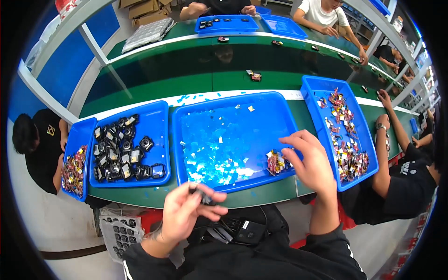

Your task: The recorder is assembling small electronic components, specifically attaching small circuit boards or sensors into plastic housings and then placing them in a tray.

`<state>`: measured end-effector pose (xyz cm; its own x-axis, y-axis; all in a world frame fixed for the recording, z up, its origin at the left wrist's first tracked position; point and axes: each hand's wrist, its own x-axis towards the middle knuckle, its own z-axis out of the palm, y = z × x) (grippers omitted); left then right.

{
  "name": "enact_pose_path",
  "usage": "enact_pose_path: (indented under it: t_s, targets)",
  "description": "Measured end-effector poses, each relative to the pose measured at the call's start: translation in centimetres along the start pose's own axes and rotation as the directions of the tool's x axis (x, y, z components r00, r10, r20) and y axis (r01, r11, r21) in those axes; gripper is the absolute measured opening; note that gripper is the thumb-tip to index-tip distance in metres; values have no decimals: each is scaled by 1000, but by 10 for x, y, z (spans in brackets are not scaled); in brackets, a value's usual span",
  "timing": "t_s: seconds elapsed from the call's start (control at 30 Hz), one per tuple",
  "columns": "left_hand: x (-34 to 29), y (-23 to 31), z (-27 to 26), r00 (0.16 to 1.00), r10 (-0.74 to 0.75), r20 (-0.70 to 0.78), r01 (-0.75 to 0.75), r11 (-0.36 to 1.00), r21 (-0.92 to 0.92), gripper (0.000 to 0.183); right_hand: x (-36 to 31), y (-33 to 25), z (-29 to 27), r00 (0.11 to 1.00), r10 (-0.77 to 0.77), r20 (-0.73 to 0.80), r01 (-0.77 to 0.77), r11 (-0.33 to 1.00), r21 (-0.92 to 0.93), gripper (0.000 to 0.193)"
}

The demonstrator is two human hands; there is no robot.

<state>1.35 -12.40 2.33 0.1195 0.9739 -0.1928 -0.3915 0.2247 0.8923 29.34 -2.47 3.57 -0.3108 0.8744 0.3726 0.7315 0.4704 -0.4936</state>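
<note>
My left hand [183, 210] is closed around a small black part [204, 196], blurred by motion, just in front of the middle blue tray [284, 109]. Fingers apart and nothing visible between them, my right hand [310, 158] hangs over that tray's right side. Beside its fingertips lies a small heap of components with red wires and yellow pieces [276, 162]. Many thin translucent blue film pieces [212, 161] cover the tray's left and front part. In the blue tray to the left sit black camera-like housings [125, 151], some with pale labels.
A blue tray [310, 86] at right and another [86, 126] at far left hold red-wired components. Behind the trays, a green conveyor [186, 83] carries scattered small assemblies. People sit on both sides and across. A pack of black parts [122, 235] lies low at left.
</note>
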Motion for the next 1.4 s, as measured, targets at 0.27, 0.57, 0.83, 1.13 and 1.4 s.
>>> enact_pose_path:
  t_s: [0.27,0.57,0.83,1.13,1.4]
  targets:
    - [102,36,4,988,-1,155,-18,992,124,18,0,25,25,935,205,291,-259,953,159,27]
    - [138,22,-11,977,-40,208,-2,980,197,21,18,22,17,944,176,279,-216,969,121,20]
    - [136,13,-26,982,28,184,-77,962,264,34,30,25,13,929,371,-9,-262,675,690,15]
    - [138,11,-28,946,193,262,-282,887,366,34,51,12,27,940,337,45,-301,765,569,13]
    - [127,0,-23,891,267,366,-424,776,467,25,60,-50,62,946,161,283,-323,568,757,11]
